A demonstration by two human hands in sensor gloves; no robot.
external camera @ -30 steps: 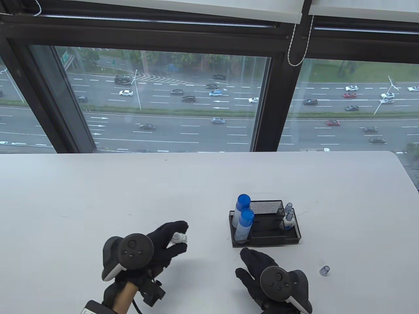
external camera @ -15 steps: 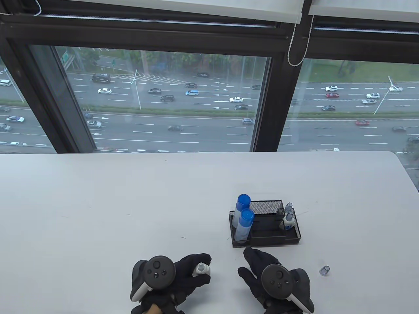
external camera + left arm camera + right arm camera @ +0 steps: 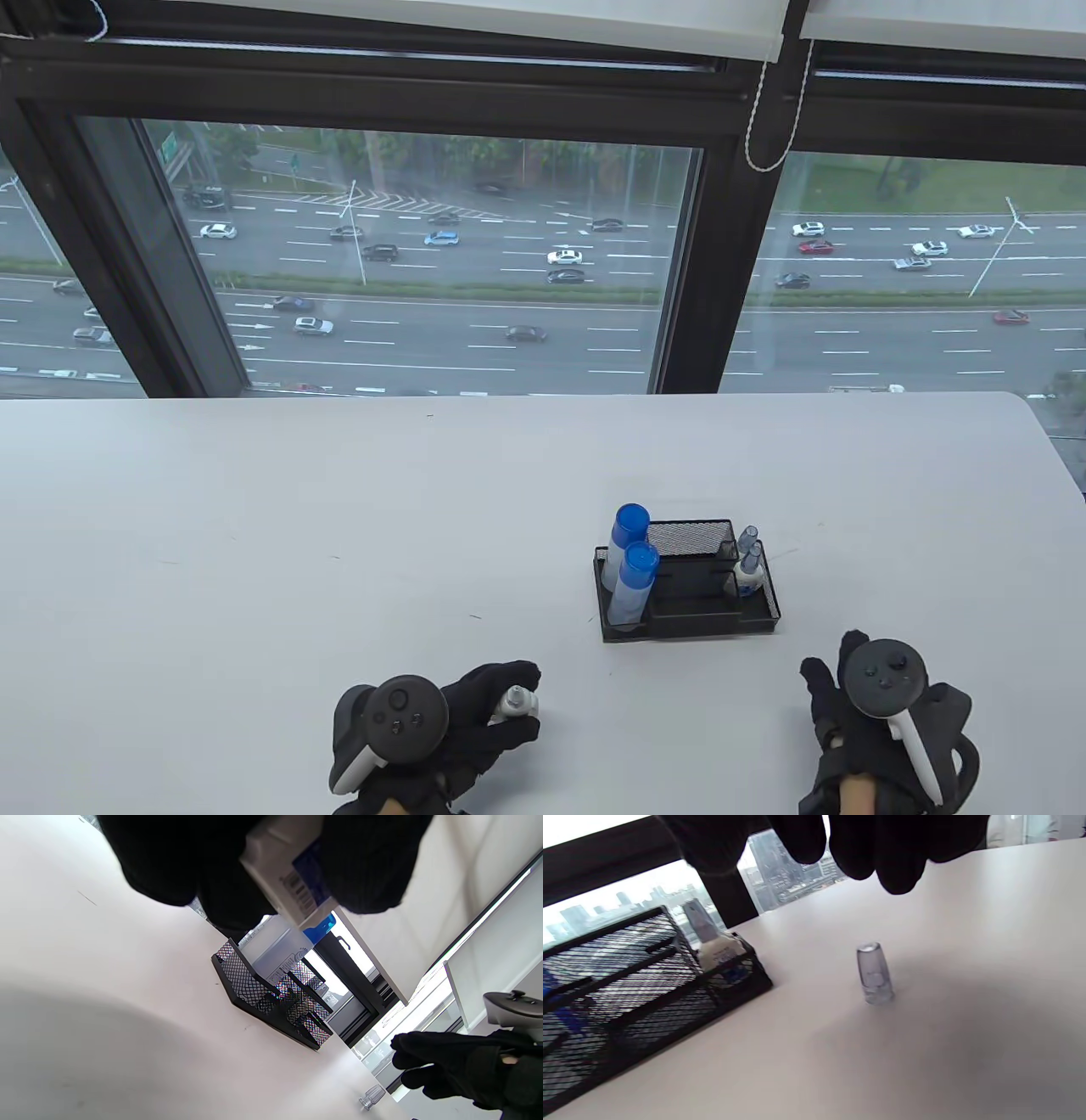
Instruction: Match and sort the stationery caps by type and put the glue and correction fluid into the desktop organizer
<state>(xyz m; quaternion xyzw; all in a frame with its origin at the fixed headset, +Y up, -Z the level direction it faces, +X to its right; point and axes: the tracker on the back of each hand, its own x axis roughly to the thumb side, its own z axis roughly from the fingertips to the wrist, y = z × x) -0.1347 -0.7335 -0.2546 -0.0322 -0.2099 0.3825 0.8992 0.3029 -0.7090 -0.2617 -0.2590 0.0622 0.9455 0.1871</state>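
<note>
My left hand (image 3: pixel 528 701) grips an uncapped white correction fluid bottle (image 3: pixel 514 703) near the table's front edge; the left wrist view shows its labelled body (image 3: pixel 292 878) between my curled fingers. A clear cap (image 3: pixel 874 974) stands upright on the table right of the black mesh organizer (image 3: pixel 689 626). My right hand (image 3: pixel 827 679) hovers over that cap with its fingertips (image 3: pixel 857 853) just above it, holding nothing; the hand hides the cap in the table view. In the organizer stand two glue bottles (image 3: pixel 636 569) with blue caps on the left and two capped correction fluids (image 3: pixel 747 564) on the right.
The white table (image 3: pixel 339 509) stretches wide to the left and back, with a window wall behind it. The organizer's middle compartments (image 3: pixel 691 586) look empty. The cap (image 3: pixel 371 1096) and my right hand (image 3: pixel 449 1065) also show in the left wrist view.
My right hand has swung right from in front of the organizer to above the clear cap. My left hand brought the bottle nearer and rightward, then held almost still.
</note>
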